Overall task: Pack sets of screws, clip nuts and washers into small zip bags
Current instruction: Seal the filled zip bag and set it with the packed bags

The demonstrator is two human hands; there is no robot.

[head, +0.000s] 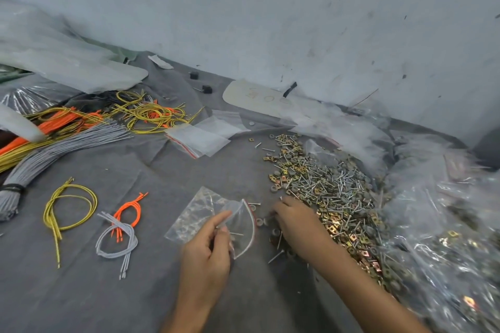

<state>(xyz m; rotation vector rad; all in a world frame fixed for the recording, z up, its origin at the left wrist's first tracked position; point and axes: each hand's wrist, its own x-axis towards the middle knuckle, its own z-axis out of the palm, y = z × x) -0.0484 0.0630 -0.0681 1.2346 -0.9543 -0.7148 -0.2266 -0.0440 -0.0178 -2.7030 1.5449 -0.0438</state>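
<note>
The small zip bag point(198, 215) lies low and centre on the grey cloth point(108, 292), its mouth with the red seal strip lifted and bowed open toward the right. The left grip point(208, 249) pinches the bag's near lip between thumb and fingers, so it is grasping the bag. The bag's far end rests flat on the cloth.

Just right of the bag's mouth, the right grip point(295, 222) reaches palm-down to the near edge of the pile of screws, clip nuts and washers point(327, 189). Its fingers are bent down among loose washers and a few stray screws. I cannot tell whether they have hold of anything.

The pile runs in a long band up and to the right. It is bordered on the far right by crumpled clear plastic bags point(446, 224), some with hardware showing through.

A stack of empty zip bags point(200, 139) lies beyond the held bag, well apart from it. To the left are a loop of yellow wires point(54, 213), a small bunch of orange wires point(130, 209) and, crossing that bunch, a loop of grey wires point(130, 238). Farther left, a tied bundle of grey wires point(54, 151) lies next to tangled yellow and orange ones. A scuffed pale wall point(270, 8) rises behind everything.
</note>
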